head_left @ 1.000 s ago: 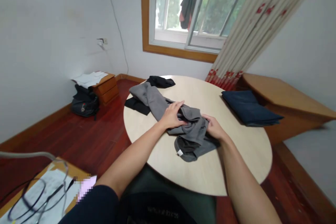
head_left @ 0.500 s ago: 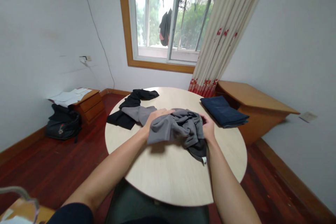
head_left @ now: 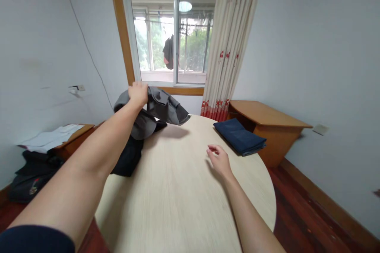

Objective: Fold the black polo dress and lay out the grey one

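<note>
My left hand [head_left: 138,93] is raised over the far left part of the round pale wooden table [head_left: 184,197] and grips a bunched grey garment [head_left: 160,111], which hangs in the air above the table's far edge. My right hand [head_left: 219,161] hovers just over the tabletop near the middle right, fingers loosely spread and holding nothing. A black garment [head_left: 128,157] lies on the table's left edge, below my left forearm.
A folded dark blue cloth [head_left: 240,136] lies at the table's far right edge. Behind it stands a low wooden cabinet [head_left: 264,120]. A window [head_left: 170,43] and a curtain [head_left: 227,43] are beyond. At left, a small wooden stand [head_left: 67,142] holds white papers, with a black bag [head_left: 29,176] on the floor.
My left hand has lifted the grey garment off the table and swung it up and away to the far left. My right hand let go of it and now hovers empty. The view tilted upward.
</note>
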`<state>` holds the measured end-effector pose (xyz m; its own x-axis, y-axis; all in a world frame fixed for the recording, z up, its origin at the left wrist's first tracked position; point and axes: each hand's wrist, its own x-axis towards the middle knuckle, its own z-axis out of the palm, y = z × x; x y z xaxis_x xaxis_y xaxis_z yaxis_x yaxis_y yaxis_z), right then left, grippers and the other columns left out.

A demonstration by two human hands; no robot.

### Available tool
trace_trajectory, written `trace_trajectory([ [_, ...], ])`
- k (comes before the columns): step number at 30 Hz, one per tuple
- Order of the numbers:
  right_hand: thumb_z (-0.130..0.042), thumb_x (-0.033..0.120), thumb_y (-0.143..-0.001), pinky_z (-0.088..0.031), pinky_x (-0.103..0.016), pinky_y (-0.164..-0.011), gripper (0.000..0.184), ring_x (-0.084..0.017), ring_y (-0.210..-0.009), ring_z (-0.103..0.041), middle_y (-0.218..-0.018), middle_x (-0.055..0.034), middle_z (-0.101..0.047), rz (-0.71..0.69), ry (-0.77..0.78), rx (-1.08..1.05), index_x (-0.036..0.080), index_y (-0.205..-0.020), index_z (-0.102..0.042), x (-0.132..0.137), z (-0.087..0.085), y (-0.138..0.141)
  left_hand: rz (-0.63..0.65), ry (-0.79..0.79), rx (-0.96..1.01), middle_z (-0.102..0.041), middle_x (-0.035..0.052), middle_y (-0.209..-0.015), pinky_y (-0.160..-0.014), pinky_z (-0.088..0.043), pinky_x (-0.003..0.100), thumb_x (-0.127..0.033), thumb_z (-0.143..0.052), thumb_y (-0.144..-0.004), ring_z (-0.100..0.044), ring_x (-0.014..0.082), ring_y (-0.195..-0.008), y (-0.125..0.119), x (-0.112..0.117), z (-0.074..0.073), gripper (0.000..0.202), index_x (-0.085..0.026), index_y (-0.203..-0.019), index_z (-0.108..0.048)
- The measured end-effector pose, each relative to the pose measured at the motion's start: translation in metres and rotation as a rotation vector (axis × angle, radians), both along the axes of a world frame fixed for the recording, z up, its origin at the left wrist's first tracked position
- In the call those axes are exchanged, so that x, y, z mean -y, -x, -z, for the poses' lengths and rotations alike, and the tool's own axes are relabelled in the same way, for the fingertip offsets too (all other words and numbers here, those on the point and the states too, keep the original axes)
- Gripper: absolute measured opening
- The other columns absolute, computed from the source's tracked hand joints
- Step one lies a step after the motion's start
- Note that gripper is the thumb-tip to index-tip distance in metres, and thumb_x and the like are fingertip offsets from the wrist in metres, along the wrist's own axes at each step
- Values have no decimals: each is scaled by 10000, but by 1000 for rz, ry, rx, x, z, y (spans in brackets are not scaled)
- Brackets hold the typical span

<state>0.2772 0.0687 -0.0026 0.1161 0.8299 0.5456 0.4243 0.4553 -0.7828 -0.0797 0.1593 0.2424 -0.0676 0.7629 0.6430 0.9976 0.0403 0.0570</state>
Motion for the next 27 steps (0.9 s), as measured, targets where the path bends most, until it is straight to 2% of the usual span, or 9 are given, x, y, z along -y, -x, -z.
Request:
trace_trajectory([
  [2,-584,437,-805,-498,-427,-853,307,-253,-891,-643,-956,-113,-696,-41,19,18,184,-947,-684,1,0,3,-47,176,8,-659,132,-928,-895,-467,609,-540,-693,-851,-575,366,-1086,15,-1,37,467,-97,-997,-674],
  [3,-585,432,-806,-500,-419,-848,302,-248,-888,-645,-952,-110,-699,-59,35,22,183,-943,-688,2,0,5,-113,377,-33,-673,102,-905,-896,-469,615,-594,-684,-831,-590,356,-1088,20,0,58,502,-124,-1008,-667],
  [6,-594,419,-811,-503,-399,-843,284,-234,-886,-651,-970,-101,-710,-108,82,28,187,-938,-698,2,3,8,-162,538,-63,-709,91,-927,-903,-437,680,-501,-790,-732,-617,378,-1075,23,5,107,455,-156,-1006,-679],
  [10,-596,402,-817,-503,-388,-845,279,-227,-900,-654,-996,-99,-711,-138,111,46,183,-958,-699,2,8,8,-47,575,-117,-605,203,-1318,-978,-368,707,-349,-724,-781,-530,438,-1234,12,2,130,495,-204,-1246,-634],
  [13,-580,392,-823,-498,-394,-876,273,-228,-926,-647,-1012,-99,-698,-118,97,81,187,-966,-692,0,11,6,116,597,-177,-464,190,-1491,-1057,-281,703,-381,-619,-861,-424,416,-1350,-5,1,142,552,-240,-1388,-540],
  [17,-554,364,-815,-461,-423,-973,294,-260,-1052,-603,-1080,-120,-649,69,43,172,187,-1007,-689,-7,14,-5,261,612,-212,-369,148,-1572,-1132,-179,659,-455,-513,-933,-322,359,-1432,-34,20,186,538,-256,-1432,-489],
  [22,-556,243,-789,-357,-513,-1058,361,-344,-1253,-471,-1341,-187,-528,485,74,445,163,-1120,-674,-27,0,-39,374,651,-117,-316,167,-1598,-1129,-225,637,-409,-321,-1016,-285,336,-1470,-57,48,249,510,-205,-1469,-437],
  [24,-583,179,-755,-289,-569,-1079,432,-377,-1299,-422,-1388,-213,-497,618,75,595,149,-1181,-648,-39,-10,-58,369,608,-77,-308,169,-1601,-1147,-227,610,-393,-284,-1024,-275,327,-1478,-58,52,261,523,-180,-1480,-425],
  [27,-635,121,-685,-300,-618,-1021,427,-406,-1196,-498,-1219,-251,-597,702,197,755,124,-1110,-663,-56,-27,-85,397,564,-27,-339,148,-1590,-1168,-225,577,-423,-314,-1015,-277,317,-1480,-55,53,268,521,-199,-1462,-462],
])
